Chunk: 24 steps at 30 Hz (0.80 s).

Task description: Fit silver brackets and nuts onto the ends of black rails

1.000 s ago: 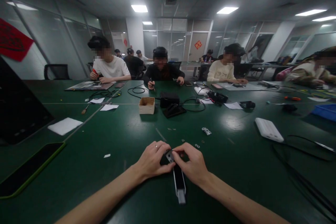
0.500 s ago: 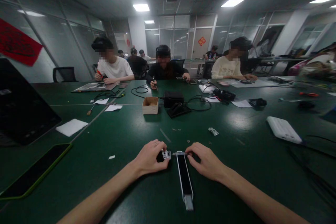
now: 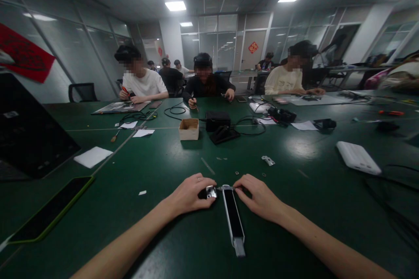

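Since 1 second ago the hands have parted. The left hand now grips a small metal bracket just left of the black bar on the counter. The right hand pinches the bar's far end.

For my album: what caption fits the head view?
Left hand pinches a metal bracket beside a black bar on a green table; right hand grips the bar's far end.

Office workroom, glass partitions, shared green table
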{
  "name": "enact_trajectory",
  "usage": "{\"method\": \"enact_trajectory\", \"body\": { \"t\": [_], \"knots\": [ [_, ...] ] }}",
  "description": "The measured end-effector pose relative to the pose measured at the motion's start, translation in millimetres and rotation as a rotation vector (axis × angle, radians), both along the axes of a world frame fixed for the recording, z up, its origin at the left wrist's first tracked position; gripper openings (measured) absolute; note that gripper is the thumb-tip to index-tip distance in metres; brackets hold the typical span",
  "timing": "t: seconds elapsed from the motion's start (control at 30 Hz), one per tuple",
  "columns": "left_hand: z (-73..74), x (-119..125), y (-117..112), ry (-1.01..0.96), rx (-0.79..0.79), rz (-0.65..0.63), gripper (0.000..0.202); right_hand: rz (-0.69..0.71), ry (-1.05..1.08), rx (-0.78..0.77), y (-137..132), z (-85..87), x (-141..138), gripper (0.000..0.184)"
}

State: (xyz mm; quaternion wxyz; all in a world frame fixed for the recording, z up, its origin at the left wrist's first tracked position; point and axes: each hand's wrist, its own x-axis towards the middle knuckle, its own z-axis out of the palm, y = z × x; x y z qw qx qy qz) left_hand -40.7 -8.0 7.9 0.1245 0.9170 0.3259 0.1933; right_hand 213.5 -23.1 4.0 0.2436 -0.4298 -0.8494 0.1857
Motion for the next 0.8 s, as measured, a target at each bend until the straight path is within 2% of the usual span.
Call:
{"method": "enact_trajectory", "body": {
  "t": [0.17, 0.47, 0.8],
  "knots": [
    [0.8, 1.0, 0.2, -0.033, 0.05, -0.066, 0.027, 0.01, 0.013, -0.026, 1.5, -3.8, 1.2, 0.022],
    [-6.4, 0.1, 0.5, -0.033, 0.088, 0.019, 0.029, -0.011, -0.001, -0.04, 1.0, -5.4, 0.5, 0.023],
    [-3.1, 1.2, -2.5, 0.01, 0.127, -0.051, 0.025, 0.003, -0.013, -0.067, 1.8, -7.8, 1.8, 0.025]
  ]
}}
